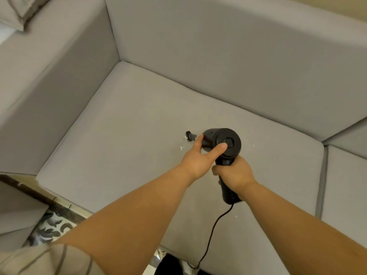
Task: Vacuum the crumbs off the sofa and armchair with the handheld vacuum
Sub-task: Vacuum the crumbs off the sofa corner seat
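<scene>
Right hand (235,175) grips the handheld vacuum (222,144) by its handle; left hand (198,157) clasps its barrel, thumb on the rear cap. White crumbs (181,148) lie just left of the left hand on the sofa (119,135).

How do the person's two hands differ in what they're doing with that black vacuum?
The right hand wraps its fingers around the handle of the vacuum, while the left hand holds the round body, thumb laid across the back cap. The right hand sits nearer the cord; the left hand reaches toward the nozzle and the white crumbs. Both hold the same vacuum.
</scene>
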Demonstrator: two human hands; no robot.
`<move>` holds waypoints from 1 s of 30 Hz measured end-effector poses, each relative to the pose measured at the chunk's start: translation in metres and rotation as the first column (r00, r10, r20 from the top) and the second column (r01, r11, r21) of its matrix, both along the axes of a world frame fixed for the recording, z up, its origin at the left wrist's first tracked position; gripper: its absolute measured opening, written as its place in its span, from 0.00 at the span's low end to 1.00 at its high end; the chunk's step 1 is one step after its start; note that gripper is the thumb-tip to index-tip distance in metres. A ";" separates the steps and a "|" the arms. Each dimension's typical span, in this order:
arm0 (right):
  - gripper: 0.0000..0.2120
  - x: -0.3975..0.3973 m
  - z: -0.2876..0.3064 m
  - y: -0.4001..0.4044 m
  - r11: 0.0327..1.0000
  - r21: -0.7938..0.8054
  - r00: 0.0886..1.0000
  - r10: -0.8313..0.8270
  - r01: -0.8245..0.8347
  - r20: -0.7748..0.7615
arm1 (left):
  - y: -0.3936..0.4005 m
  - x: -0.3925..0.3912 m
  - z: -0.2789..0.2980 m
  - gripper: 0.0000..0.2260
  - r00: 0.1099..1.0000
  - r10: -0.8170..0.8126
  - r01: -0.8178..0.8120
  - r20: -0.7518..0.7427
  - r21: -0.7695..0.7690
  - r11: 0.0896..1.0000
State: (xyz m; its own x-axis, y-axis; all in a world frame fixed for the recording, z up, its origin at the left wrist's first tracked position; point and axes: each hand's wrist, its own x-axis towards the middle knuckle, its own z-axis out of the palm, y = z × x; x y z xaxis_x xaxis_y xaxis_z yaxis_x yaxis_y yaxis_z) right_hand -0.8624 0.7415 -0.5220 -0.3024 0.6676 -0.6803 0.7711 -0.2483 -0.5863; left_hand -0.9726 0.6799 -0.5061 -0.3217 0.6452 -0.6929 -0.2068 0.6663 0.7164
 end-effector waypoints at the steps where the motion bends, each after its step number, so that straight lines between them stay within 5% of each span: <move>1: 0.17 0.003 0.000 -0.002 1.000 -0.008 1.000 -0.003 0.003 0.004 | -0.001 0.003 0.001 0.40 1.000 0.007 -0.007 0.012 -0.001 1.000; 15: 0.11 0.025 0.042 -0.006 1.000 -0.010 0.999 -0.001 0.001 0.052 | -0.007 0.024 0.026 0.37 0.998 0.020 -0.021 0.056 0.015 1.000; 30: 0.16 -0.011 0.010 -0.009 0.999 -0.031 0.999 0.039 -0.040 -0.021 | -0.015 -0.008 0.007 0.36 0.998 0.060 -0.060 0.017 0.003 0.998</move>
State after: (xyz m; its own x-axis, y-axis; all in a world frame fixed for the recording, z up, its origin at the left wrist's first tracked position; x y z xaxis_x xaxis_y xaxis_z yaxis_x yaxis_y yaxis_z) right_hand -0.8739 0.7325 -0.5123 -0.3423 0.6331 -0.6943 0.7684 -0.2367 -0.5946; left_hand -0.9801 0.6653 -0.4991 -0.3483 0.6279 -0.6960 -0.2581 0.6495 0.7152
